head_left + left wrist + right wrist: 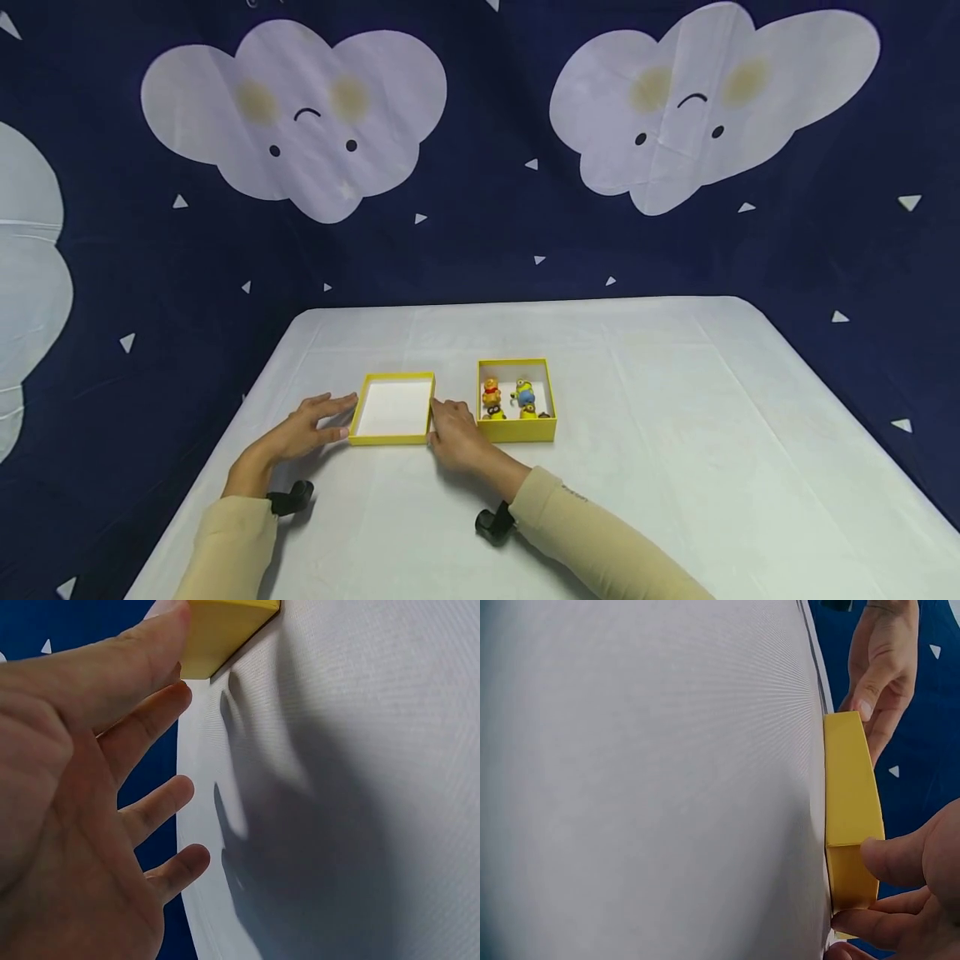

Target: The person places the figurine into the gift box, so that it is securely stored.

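Observation:
An empty, shallow yellow box lid (393, 408) with a white inside lies open side up on the table, left of centre. My left hand (303, 429) is at its left side, fingers spread and fairly straight, the thumb touching near the front corner. At the lid's right side is my right hand (455, 437); in the right wrist view its thumb (900, 859) touches the yellow wall by a corner, with fingers extended along the side. Just right of that hand stands a yellow box (517, 430) holding several small toy figures, among them an orange bear figure (491, 392) and a blue-and-yellow figure (523, 392).
A white cloth covers the table (675, 400). Behind it hangs a dark blue curtain (487, 242) printed with pale clouds and triangles. The box of figures stands close to the right hand, with a narrow gap between it and the lid.

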`<state>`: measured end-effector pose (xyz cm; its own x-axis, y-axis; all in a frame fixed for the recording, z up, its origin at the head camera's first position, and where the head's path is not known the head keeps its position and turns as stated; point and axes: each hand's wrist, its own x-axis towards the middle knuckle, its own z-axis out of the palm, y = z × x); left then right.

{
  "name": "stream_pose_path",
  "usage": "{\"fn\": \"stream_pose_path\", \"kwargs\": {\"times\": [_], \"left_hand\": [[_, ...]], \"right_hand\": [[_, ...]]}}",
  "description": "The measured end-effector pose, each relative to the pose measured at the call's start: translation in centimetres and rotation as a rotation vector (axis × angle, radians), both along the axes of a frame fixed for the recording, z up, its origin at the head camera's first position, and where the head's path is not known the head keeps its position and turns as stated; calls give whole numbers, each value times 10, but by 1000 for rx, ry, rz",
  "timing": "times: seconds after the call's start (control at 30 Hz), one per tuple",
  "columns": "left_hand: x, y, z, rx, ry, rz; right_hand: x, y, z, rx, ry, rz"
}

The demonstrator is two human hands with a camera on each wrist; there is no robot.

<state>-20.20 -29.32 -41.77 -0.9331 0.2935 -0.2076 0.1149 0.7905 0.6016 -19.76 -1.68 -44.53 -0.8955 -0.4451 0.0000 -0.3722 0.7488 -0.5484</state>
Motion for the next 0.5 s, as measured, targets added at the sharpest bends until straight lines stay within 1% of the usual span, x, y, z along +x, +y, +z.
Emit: {"fn": "stream_pose_path", "kwargs": {"times": [0.23,0.37,0.5], "left_hand": [[1,-3,-4,54,19,-24],[1,-4,-7,88,21,-31],[2,-6,-7,120,17,-5]], "right_hand": [[1,-2,0,-30,28,-16],[2,-2,0,-51,30,-24],[1,-2,1,-93,26,-30]]}}
